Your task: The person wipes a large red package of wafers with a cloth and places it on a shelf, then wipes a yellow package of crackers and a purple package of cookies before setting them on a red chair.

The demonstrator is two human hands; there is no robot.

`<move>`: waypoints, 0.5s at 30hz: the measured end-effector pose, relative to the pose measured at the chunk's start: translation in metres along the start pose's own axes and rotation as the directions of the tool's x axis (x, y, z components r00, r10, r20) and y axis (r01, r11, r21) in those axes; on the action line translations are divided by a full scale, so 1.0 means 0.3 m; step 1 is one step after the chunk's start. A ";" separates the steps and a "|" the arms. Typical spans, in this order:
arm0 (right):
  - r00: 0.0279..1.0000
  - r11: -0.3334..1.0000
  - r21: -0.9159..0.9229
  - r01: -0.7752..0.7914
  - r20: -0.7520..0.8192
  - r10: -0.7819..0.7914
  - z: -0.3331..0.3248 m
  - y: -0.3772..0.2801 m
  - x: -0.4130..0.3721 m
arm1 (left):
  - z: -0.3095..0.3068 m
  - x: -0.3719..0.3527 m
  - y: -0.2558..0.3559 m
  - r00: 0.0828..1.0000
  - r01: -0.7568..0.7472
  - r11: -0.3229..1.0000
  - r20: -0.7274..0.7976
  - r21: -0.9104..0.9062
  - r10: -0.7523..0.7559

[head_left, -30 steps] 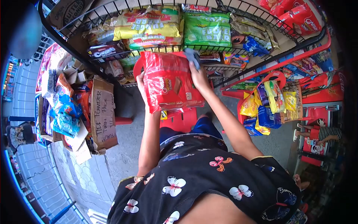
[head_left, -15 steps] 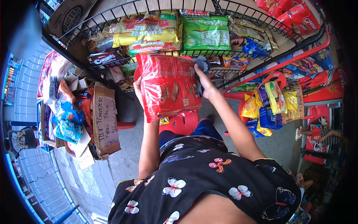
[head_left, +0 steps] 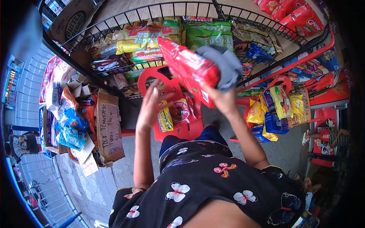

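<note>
My right hand [head_left: 223,101] grips a red plastic-wrapped biscuit pack [head_left: 186,64] by its near end, with a grey cloth [head_left: 222,64] bunched against the pack's side. The pack is tilted edge-on in front of the wire rack. Left of it, my left hand [head_left: 151,102] is off the pack, its fingers apart and slightly blurred. Below the hands stands a red plastic chair [head_left: 146,81]. A yellow packet [head_left: 165,119] and a red packet [head_left: 183,111] lie on its seat.
Ahead is a black wire rack [head_left: 140,13] with yellow fudge bar packs [head_left: 148,36] and green ones [head_left: 209,32]. A cardboard box [head_left: 110,129] of packets stands left. At right, yellow and blue packs [head_left: 275,121] sit on another red chair. More red biscuit packs [head_left: 304,21] lie above.
My left hand has let go of the red pack. My right hand has turned the pack edge-on and lifted it, the grey cloth now showing more, and uncovered the chair with its packets.
</note>
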State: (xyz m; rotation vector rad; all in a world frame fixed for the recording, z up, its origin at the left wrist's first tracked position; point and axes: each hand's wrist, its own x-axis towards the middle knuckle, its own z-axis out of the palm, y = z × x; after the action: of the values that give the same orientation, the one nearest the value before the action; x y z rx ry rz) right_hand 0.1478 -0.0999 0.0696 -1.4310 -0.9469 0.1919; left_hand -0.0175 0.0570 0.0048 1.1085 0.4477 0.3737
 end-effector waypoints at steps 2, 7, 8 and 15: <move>0.991 0.954 -0.277 0.113 0.094 -0.090 0.043 -0.010 -0.074 | 0.113 -0.035 0.014 0.970 0.084 0.864 0.239 -0.497 0.044; 0.781 0.583 -0.536 0.611 0.532 -0.328 0.096 -0.007 -0.222 | 0.126 -0.041 0.017 0.949 0.301 0.529 0.193 -0.793 -0.250; 0.766 0.636 -0.476 0.607 0.563 -0.310 0.086 -0.007 -0.233 | 0.130 -0.039 0.019 0.936 0.301 0.562 0.125 -0.770 -0.330; 0.997 0.983 -0.173 -0.057 -0.069 0.045 -0.024 0.170 -0.205 | 0.093 -0.036 -0.042 0.992 0.068 0.729 -0.030 -0.681 -0.121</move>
State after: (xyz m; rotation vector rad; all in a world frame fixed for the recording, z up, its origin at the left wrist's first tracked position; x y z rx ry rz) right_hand 0.1344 -0.1345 -0.0014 -1.6143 -0.8910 0.1011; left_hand -0.0114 0.0253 0.0055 0.3461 0.3811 0.4409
